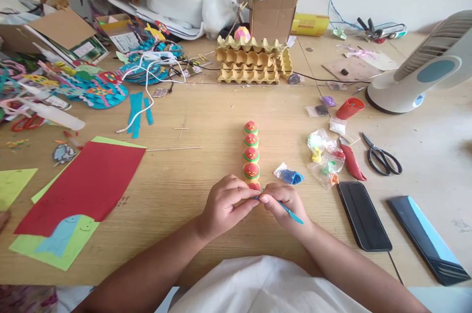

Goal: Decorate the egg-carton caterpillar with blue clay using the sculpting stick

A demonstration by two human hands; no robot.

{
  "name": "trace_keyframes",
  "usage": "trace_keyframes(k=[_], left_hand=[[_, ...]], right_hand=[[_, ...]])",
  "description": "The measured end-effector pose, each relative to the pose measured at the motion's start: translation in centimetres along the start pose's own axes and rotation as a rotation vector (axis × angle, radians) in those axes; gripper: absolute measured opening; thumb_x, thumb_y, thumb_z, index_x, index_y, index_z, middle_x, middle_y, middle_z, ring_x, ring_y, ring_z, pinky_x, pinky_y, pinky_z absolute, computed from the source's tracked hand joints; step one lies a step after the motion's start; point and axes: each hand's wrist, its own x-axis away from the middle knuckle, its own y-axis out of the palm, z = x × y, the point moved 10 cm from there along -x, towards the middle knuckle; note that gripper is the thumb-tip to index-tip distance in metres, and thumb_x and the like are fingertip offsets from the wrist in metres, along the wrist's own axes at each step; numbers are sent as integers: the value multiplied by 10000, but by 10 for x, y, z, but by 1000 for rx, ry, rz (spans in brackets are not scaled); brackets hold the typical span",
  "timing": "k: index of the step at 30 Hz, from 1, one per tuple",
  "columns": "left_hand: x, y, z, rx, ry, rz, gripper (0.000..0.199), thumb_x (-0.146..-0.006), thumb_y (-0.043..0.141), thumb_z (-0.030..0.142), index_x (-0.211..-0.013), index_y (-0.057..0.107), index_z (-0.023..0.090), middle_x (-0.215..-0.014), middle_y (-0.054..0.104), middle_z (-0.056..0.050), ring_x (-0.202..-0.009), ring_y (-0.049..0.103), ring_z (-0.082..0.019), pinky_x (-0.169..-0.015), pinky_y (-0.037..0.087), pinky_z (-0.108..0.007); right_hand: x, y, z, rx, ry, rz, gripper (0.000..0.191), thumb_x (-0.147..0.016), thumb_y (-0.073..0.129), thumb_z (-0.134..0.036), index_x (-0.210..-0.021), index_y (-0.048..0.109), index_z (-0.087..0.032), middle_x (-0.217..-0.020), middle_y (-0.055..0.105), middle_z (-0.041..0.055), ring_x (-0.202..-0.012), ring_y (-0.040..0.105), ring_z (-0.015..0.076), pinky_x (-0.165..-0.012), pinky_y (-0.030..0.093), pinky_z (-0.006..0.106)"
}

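My left hand point(225, 204) is closed in a pinch, its fingertips meeting those of my right hand point(283, 203); what lies between them is too small to make out. My right hand grips a thin blue plastic tool point(294, 215), whose flat blade points down to the right. Just beyond my fingers runs a column of small domed pieces point(251, 155), red on top with green bands and yellow faces; the nearest is partly hidden by my hands. A packet of blue clay point(290, 174) rests right of the column.
At right lie bags of coloured clay point(326, 155), a red cutter point(353, 160), black scissors point(383, 155), a phone point(364, 215) and a fan point(424, 67). Red paper point(84, 187) is at left, egg cartons point(250, 61) at the back. Another person's hand point(3, 219) shows at the left edge.
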Motion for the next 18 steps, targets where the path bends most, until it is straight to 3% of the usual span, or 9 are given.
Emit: trace_keyframes(k=[5, 11, 18], left_hand=[[-1, -3, 1, -2, 7, 5, 198, -910, 735, 109, -1072, 753, 222, -867, 737, -20, -782, 633, -141, -727, 533, -278], [-3, -6, 2, -34, 11, 28, 205, -896, 743, 91, -1057, 747, 220, -854, 743, -14, -756, 638, -136, -722, 531, -274], [-3, -5, 2, -58, 21, 26, 262, -888, 779, 139, -1132, 723, 215, -915, 748, -26, -788, 633, -141, -749, 536, -284]], right_hand=[[2, 0, 5, -59, 59, -2, 563, -1057, 459, -560, -681, 646, -184, -623, 586, 20, -607, 544, 146, -600, 426, 282], [4, -3, 25, -217, 233, 59, 358, -936, 706, -517, -809, 731, -183, -733, 711, 28, -664, 609, 145, -636, 499, 252], [4, -1, 22, -265, 235, 60, 290, -924, 741, -453, -819, 754, -182, -763, 737, 37, -696, 642, 144, -667, 518, 246]])
